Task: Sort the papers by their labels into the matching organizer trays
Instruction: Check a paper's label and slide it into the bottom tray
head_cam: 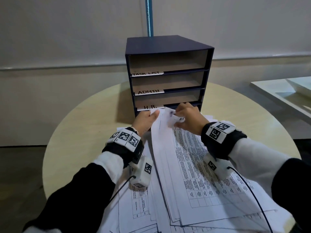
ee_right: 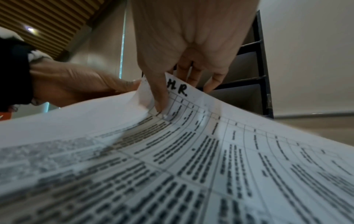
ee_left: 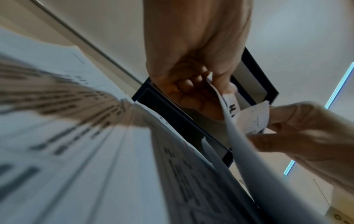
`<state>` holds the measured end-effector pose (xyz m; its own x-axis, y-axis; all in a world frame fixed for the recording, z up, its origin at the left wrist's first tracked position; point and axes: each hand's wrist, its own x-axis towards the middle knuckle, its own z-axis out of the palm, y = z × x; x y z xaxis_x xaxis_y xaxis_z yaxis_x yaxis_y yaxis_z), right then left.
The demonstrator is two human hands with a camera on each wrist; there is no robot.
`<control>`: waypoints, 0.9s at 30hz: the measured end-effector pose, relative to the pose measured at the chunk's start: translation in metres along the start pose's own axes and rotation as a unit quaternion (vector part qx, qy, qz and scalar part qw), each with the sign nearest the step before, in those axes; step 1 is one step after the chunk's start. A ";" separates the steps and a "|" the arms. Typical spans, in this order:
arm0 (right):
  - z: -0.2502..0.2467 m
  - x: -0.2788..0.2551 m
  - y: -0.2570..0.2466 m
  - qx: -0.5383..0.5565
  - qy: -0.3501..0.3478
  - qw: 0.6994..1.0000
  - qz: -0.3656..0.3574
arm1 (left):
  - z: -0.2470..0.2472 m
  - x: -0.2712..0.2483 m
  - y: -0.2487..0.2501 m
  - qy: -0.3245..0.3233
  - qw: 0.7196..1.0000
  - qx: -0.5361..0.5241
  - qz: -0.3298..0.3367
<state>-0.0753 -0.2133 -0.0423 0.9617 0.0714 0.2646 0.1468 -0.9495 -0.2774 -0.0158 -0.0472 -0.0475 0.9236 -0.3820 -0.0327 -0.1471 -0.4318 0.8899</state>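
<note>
Nearest the viewer, both forearms in black-and-white sleeves (head_cam: 94,179) reach forward over a fanned pile of printed papers (head_cam: 193,182) that covers the round table (head_cam: 87,125) beneath and behind the wrists. Each wrist carries a band of coded markers (head_cam: 125,137) with a small camera housing hanging below it.

Beyond the wrists, the left hand (head_cam: 145,121) grips the far left corner of a raised sheaf of sheets (head_cam: 159,135), thumb on top and fingers curled underneath; the left wrist view shows those curled fingers (ee_left: 188,83) against the underside of the paper. Just to its right, the right hand (head_cam: 190,117) pinches the top corner of one sheet marked "H.R." (ee_right: 179,89): the thumb (ee_right: 159,91) presses on the printed face and the other fingers reach behind the curled edge. The two hands lie close together, with the lifted corners between them.

Immediately past the fingertips stands the dark blue organizer (head_cam: 168,73), its open trays facing the hands. From top to bottom the tray labels read "TASK LIST" (head_cam: 147,73), "ADMIN" (head_cam: 149,91) and "H.R." (head_cam: 150,107); the held corners sit at the level of the "H.R." label, in front of the lowest opening. Behind the organizer are a pale wall and a vertical light-blue strip (head_cam: 148,16).
</note>
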 end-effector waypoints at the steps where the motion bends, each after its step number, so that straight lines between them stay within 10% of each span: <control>1: 0.000 -0.001 -0.001 -0.014 -0.003 1.000 -0.006 | -0.001 0.002 -0.003 0.006 1.000 0.007 -0.009; 9: 0.001 -0.007 0.001 0.004 -0.026 0.999 -0.030 | -0.001 0.004 -0.013 0.006 0.997 -0.001 -0.072; 20: -0.018 0.028 -0.022 0.056 0.066 0.996 -0.019 | 0.000 -0.020 0.010 -0.115 0.989 -0.092 0.001; 27: -0.024 0.024 -0.024 0.073 0.100 0.992 0.024 | 0.001 -0.011 0.010 0.031 0.999 -0.027 0.018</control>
<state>-0.0614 -0.1964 -0.0069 0.9058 -0.0495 0.4209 0.1470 -0.8948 -0.4216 -0.0278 -0.0478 -0.0390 0.9384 -0.3444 0.0266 -0.1627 -0.3727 0.9136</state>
